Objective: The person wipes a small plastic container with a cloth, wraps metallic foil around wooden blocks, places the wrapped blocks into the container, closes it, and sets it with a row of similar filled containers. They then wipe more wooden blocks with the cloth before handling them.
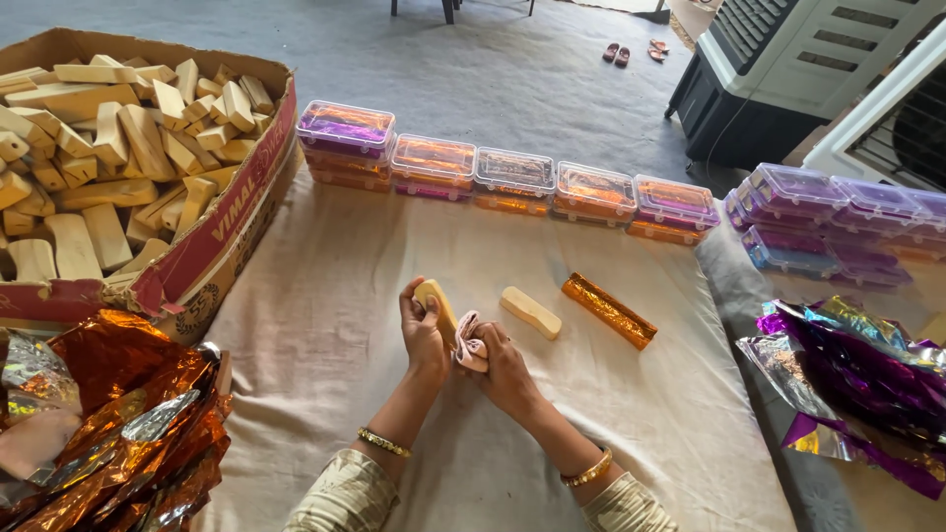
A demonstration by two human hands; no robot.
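Left hand (422, 330) grip closed around a pale wooden block (437, 307), fingers wrapped on its lower half, thumb side facing the camera; block stands tilted, long axis running roughly 11 to 5 o'clock, top end clear of the fist. Right hand (505, 369) grip pinched tight on a small pink cloth (470, 345), which is pressed against the block's lower right face. Both hands meet at frame centre over a cream sheet (325, 325) covering the work surface. Second wooden block (530, 312) lies flat on the sheet just at 2 o'clock from the right hand, long axis about 10 to 4 o'clock. Orange foil-wrapped bar (608, 310) lies further out at 3 o'clock, same 10-to-4 heading, apart from the bare block. Cardboard box (222, 222) at 10 o'clock is heaped with more bare wooden blocks (108, 148), piled at all angles. Row of clear-lidded plastic cases (512, 182) along 12 o'clock, stacked two high, showing orange and purple foil inside. Another cluster of purple-tinted cases (838, 212) at 2 o'clock; contents not clearly readable. Crumpled orange foil sheets (128, 433) at 8 o'clock, purple foil sheets (857, 379) at 4 o'clock. Gold bangle on each wrist. Dark air cooler (788, 69) and a pair of sandals (636, 51) on the grey floor at 1 o'clock.
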